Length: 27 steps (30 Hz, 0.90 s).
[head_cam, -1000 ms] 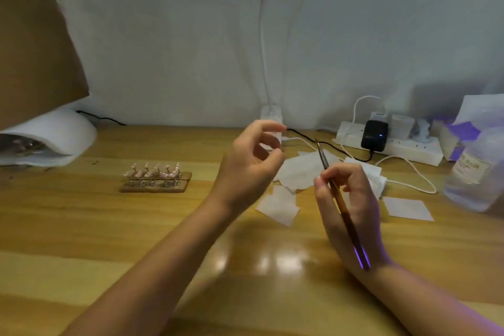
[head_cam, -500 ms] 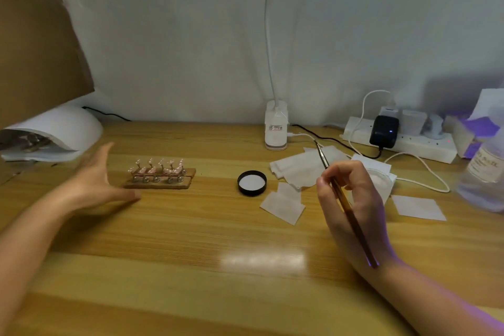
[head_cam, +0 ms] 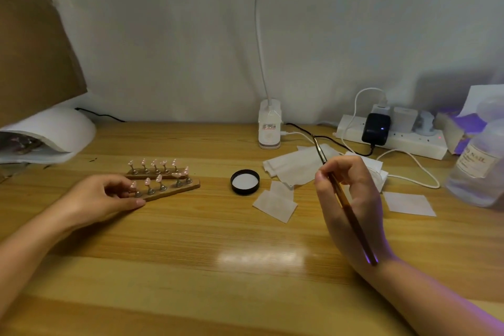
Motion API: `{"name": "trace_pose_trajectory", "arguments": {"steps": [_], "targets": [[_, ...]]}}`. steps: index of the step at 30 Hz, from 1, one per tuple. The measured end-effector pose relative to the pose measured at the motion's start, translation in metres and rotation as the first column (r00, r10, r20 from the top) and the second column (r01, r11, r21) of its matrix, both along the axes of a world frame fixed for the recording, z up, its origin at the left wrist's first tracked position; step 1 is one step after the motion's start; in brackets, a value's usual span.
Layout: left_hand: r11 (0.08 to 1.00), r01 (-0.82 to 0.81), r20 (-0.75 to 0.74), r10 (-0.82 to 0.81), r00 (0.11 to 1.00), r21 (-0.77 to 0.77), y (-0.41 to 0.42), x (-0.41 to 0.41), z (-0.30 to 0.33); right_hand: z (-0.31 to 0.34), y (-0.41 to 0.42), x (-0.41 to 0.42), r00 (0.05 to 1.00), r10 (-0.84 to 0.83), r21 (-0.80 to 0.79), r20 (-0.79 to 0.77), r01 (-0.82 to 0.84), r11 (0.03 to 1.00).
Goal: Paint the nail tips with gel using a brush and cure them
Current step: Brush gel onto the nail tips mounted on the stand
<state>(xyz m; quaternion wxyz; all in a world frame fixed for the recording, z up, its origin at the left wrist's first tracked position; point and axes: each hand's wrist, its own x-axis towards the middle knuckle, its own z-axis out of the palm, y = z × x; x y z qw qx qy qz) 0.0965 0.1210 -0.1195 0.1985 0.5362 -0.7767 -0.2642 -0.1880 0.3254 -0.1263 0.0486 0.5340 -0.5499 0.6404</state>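
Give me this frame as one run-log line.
left hand: grips wooden nail-tip holder | right hand: holds brush, bristles up | black lid: on table, between hands | cure lamp: far left

The nail tips (head_cam: 159,176) are small, pink and shiny, and each one sits on top of a little metal stand in two rows on wooden holder strips (head_cam: 174,190) lying flat on the left part of the table. The brush (head_cam: 344,203) is long and thin with a brown handle, and it is tilted with its thin metal end pointing up and away. The white curing lamp (head_cam: 53,132) sits at the far left, with more tips inside.
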Motion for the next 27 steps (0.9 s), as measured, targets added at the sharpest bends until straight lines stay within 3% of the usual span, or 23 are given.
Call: {"name": "trace_pose_trajectory", "arguments": {"steps": [3, 5, 7, 10, 15, 17, 21, 27], "targets": [[0.993, -0.014, -0.008, 0.013, 1.000, -0.115, 0.006, 0.005, 0.001, 0.014, 0.003, -0.006, 1.000, -0.007, -0.039, 0.024, 0.008, 0.999], [0.988, -0.017, -0.011, 0.015, 1.000, -0.155, 0.011, 0.011, 0.004, 0.028, 0.007, -0.015, 0.993, 0.000, -0.072, 0.119, 0.009, 0.997], [0.987, -0.003, -0.022, 0.000, 1.000, -0.158, 0.020, 0.018, 0.008, 0.044, 0.012, -0.025, 0.975, 0.052, -0.120, 0.218, -0.026, 0.992], [0.988, 0.051, -0.045, -0.058, 0.997, -0.143, 0.045, 0.009, 0.018, 0.067, 0.022, -0.046, 0.972, 0.092, -0.162, 0.215, -0.057, 0.985], [0.934, 0.305, -0.154, -0.334, 0.930, -0.185, 0.110, -0.076, 0.031, 0.084, 0.028, -0.076, 0.949, 0.111, 0.189, 0.295, -0.171, 0.967], [0.899, 0.412, -0.206, -0.435, 0.876, -0.148, 0.129, -0.114, 0.026, 0.080, 0.027, -0.085, 0.964, 0.050, 0.329, 0.261, -0.137, 0.934], [0.873, 0.484, -0.264, -0.482, 0.835, -0.063, 0.145, -0.173, 0.007, 0.074, 0.028, -0.103, 0.984, -0.066, 0.441, 0.164, -0.013, 0.897], [0.852, 0.522, -0.161, -0.522, 0.838, -0.044, 0.147, -0.212, -0.004, 0.066, 0.029, -0.119, 0.988, -0.058, 0.585, 0.143, -0.037, 0.810]]}}
